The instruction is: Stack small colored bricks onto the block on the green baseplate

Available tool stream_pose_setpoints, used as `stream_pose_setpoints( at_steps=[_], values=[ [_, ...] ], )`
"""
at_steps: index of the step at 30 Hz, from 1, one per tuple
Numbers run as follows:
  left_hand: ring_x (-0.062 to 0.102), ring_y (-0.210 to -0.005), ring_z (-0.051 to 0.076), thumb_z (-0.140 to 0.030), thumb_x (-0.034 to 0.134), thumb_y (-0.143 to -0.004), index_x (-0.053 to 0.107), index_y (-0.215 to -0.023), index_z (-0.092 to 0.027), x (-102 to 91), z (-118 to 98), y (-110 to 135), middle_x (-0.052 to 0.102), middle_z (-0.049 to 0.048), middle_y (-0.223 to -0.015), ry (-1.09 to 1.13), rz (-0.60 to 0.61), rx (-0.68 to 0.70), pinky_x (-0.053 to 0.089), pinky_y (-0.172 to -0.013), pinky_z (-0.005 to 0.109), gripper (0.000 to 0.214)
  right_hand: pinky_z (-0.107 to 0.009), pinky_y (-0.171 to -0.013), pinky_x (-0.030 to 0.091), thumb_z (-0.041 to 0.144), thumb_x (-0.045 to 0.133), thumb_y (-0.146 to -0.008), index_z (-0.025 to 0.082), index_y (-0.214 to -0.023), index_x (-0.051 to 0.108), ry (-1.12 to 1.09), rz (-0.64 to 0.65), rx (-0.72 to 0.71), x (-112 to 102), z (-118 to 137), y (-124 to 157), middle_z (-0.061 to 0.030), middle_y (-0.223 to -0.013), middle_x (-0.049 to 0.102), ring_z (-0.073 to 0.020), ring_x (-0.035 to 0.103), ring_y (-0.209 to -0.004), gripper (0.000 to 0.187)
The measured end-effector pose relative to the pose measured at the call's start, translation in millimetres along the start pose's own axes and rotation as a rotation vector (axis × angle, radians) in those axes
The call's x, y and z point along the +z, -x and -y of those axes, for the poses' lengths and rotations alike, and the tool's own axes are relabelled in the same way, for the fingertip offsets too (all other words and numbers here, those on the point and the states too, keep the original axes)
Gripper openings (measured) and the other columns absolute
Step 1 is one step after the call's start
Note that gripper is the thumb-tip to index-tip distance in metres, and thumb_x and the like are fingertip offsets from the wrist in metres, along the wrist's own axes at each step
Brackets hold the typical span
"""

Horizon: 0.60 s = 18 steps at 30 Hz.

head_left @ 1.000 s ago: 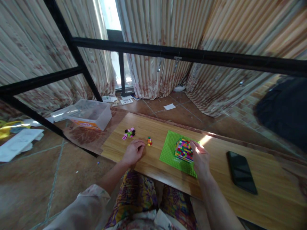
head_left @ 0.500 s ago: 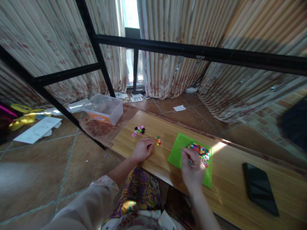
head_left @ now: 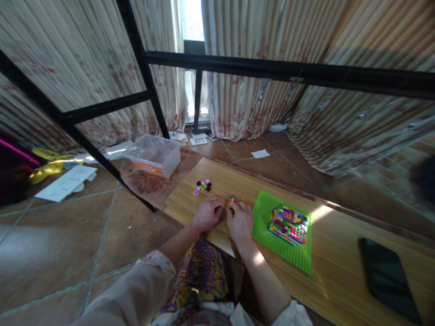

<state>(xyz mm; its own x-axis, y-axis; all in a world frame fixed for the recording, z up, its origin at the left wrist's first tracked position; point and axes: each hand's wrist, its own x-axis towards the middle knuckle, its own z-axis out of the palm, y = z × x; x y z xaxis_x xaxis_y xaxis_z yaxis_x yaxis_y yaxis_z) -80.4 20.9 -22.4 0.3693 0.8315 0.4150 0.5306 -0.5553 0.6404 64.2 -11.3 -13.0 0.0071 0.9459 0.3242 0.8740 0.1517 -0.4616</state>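
Note:
My left hand (head_left: 208, 214) rests on the wooden bench with its thumb and fingertips pinched together; what they hold, if anything, is too small to make out. Close beside it, my right hand (head_left: 240, 221) has its fingers bent and closed at a small pile of coloured toy bricks (head_left: 231, 199), partly hidden by the fingertips. A green baseplate (head_left: 263, 203) lies to the right of my right hand. On it stands a block built of many multicoloured toy bricks (head_left: 288, 224). Pink, black and lime bricks (head_left: 204, 186) lie loose beyond my left hand.
A black phone-like slab (head_left: 389, 274) lies at the bench's right end. Behind the wooden bench (head_left: 333, 253) runs a black metal frame (head_left: 244, 67) before curtains. A clear plastic bin (head_left: 156, 154) and a white board (head_left: 66, 182) are at the left.
My right hand has moved left, off the brick block on the baseplate, to the small brick pile beside my left hand. The view has shifted slightly.

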Motion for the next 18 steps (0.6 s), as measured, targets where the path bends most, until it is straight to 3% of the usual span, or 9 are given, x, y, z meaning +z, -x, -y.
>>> stream_pose_setpoints(
  at_steps=[10, 14, 18],
  values=[
    [0.062, -0.092, 0.019, -0.014, 0.053, -0.084, 0.066, -0.082, -0.02, -0.5, 0.5, -0.2, 0.068, 0.0062, -0.094, 0.004, -0.002, -0.021, 0.05, -0.087, 0.036, 0.015, -0.034, -0.078, 0.04, 0.023, 0.042, -0.094, 0.021, -0.086, 0.066, -0.057, -0.015, -0.011, 1.2, 2.4, 9.2, -0.007, -0.084, 0.063, -0.0218, 0.054, -0.084, 0.025],
    [0.062, -0.092, 0.018, -0.013, 0.054, -0.083, 0.066, -0.081, -0.02, -0.6, 1.1, -0.3, 0.068, 0.0047, -0.093, -0.005, -0.02, -0.012, 0.051, -0.087, 0.035, 0.015, -0.028, -0.074, 0.044, 0.023, 0.041, -0.094, 0.022, -0.086, 0.066, -0.196, -0.033, 0.03, -14.5, 3.1, 26.9, -0.0047, -0.084, 0.065, -0.0173, 0.06, -0.081, 0.026],
    [0.062, -0.092, 0.018, -0.013, 0.054, -0.082, 0.066, -0.081, -0.02, -0.9, 0.8, 0.3, 0.068, 0.0047, -0.092, -0.012, -0.031, -0.009, 0.051, -0.087, 0.034, 0.015, -0.025, -0.073, 0.048, 0.026, 0.047, -0.091, 0.023, -0.086, 0.067, -0.337, -0.161, 0.078, -44.9, -6.7, 46.7, -0.0032, -0.086, 0.067, -0.015, 0.064, -0.08, 0.021]
  ],
)
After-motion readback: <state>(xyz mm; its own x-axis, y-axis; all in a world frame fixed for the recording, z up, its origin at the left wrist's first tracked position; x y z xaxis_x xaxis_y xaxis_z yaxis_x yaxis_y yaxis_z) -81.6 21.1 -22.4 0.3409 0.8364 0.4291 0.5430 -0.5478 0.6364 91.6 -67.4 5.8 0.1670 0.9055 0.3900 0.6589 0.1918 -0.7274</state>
